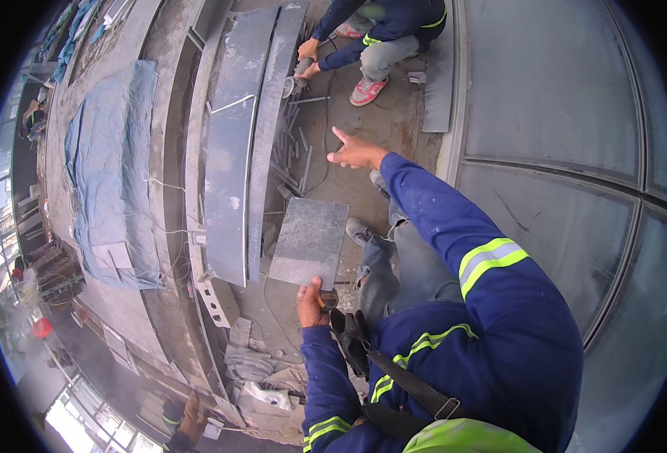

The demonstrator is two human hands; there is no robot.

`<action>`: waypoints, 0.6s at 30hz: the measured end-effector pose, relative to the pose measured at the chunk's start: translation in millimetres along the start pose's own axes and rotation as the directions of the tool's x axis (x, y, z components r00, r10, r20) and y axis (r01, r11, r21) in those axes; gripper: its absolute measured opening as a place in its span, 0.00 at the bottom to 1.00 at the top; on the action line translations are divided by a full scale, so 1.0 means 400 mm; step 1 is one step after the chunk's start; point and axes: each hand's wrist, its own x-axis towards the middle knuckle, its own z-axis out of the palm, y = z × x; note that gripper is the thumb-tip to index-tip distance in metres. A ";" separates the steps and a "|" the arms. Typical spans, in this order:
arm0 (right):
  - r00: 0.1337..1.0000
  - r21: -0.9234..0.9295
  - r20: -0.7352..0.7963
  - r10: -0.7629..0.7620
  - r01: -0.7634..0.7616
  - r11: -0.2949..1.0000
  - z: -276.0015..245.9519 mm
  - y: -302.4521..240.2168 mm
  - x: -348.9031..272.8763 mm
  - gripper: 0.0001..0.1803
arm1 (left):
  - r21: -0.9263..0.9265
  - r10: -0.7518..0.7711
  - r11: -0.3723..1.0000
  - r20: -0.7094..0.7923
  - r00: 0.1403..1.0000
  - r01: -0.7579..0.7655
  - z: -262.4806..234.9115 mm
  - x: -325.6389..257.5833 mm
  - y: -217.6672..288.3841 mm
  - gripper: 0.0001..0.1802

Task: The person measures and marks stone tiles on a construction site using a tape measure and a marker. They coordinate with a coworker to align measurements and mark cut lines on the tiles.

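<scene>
Head view: the left hand (311,302) has its fingers (315,285) clamped on the near edge of a grey stone tile (309,240), which stretches away from the fingertips, tilted over the dusty concrete floor (348,181). A small dark object sits in the same grip just beside the thumb; what it is cannot be told. The right hand (355,153) is lifted well beyond the tile, fingers released and spread, holding nothing. Left of the gripping fingers lie long grey stone slabs (232,151), and further left a blue tarpaulin (111,174). Far past the open fingers, a crouching co-worker (382,34) in a dark blue uniform holds an angle grinder (297,75) against a slab.
</scene>
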 end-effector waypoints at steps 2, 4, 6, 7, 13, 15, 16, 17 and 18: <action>1.000 -0.231 0.013 -0.013 0.016 0.973 -0.044 -0.107 0.198 0.60 | -0.050 0.032 0.998 -0.090 0.995 -0.037 -0.026 -0.027 -0.004 0.16; 0.998 -0.412 -0.006 0.061 -0.058 0.909 -0.073 -0.210 0.377 0.54 | -0.100 0.032 0.994 -0.161 0.986 -0.049 -0.036 -0.059 -0.017 0.15; 0.996 -0.494 -0.048 0.075 -0.089 0.865 -0.092 -0.256 0.480 0.46 | -0.149 0.001 0.988 -0.255 0.967 -0.040 -0.042 -0.107 -0.039 0.15; 0.996 -0.545 -0.027 0.084 -0.085 0.834 -0.108 -0.282 0.523 0.46 | -0.187 -0.019 0.982 -0.299 0.954 -0.039 -0.036 -0.122 -0.057 0.14; 0.952 -0.653 -0.062 -0.299 0.188 0.734 -0.113 -0.230 0.439 0.40 | -0.326 -0.118 0.946 -0.363 0.924 -0.007 0.012 -0.169 -0.123 0.13; 0.962 -0.496 0.010 -0.274 0.243 0.833 -0.116 -0.146 0.306 0.42 | -0.346 -0.120 0.938 -0.303 0.946 0.008 0.034 -0.164 -0.123 0.13; 0.974 -0.331 0.068 -0.214 0.225 0.916 -0.118 -0.093 0.225 0.39 | -0.346 -0.164 0.937 -0.330 0.930 0.042 0.042 -0.163 -0.118 0.14; 0.991 -0.322 0.073 -0.116 0.133 0.937 -0.107 -0.042 0.147 0.38 | -0.305 -0.144 0.952 -0.338 0.930 0.037 0.052 -0.158 -0.114 0.13; 0.996 -0.276 0.087 -0.011 0.035 0.960 -0.101 0.008 0.064 0.39 | -0.274 -0.109 0.961 -0.286 0.952 0.028 0.056 -0.156 -0.105 0.13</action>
